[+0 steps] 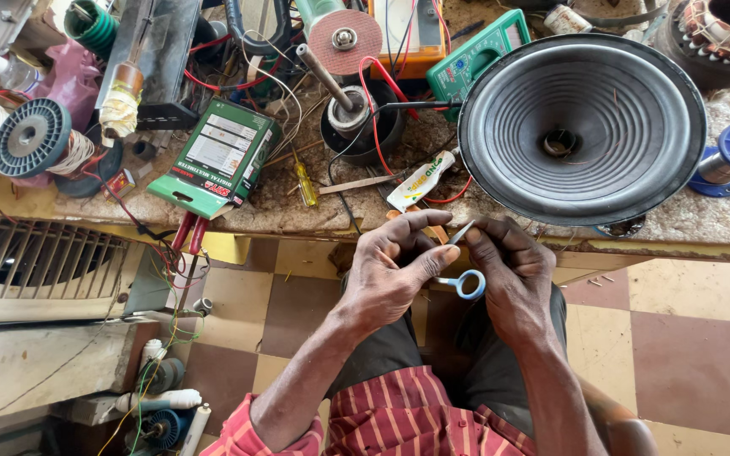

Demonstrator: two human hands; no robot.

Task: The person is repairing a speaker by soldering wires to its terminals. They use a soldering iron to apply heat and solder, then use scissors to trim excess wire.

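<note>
I see small scissors (465, 268) held over lap, just below bench edge (297, 230). Left hand (390, 272) pinches by blue ring, right hand (509, 270) grips near metal tips. Looks light, stiff, pointy. Safest hold: blue ring. Big speaker (582, 127) sits above.

Both hands meet on small scissors (465, 268) below the workbench (297, 215) edge. Beyond the grip lies a glue tube (420, 180); the speaker cone (580, 127) sits beyond and right, the multimeter box (217, 158) far left.

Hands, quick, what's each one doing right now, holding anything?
Left hand: closed on the small scissors, fingers at the blue loop handle.
Right hand: closed, pinching the scissors' blade end.
</note>
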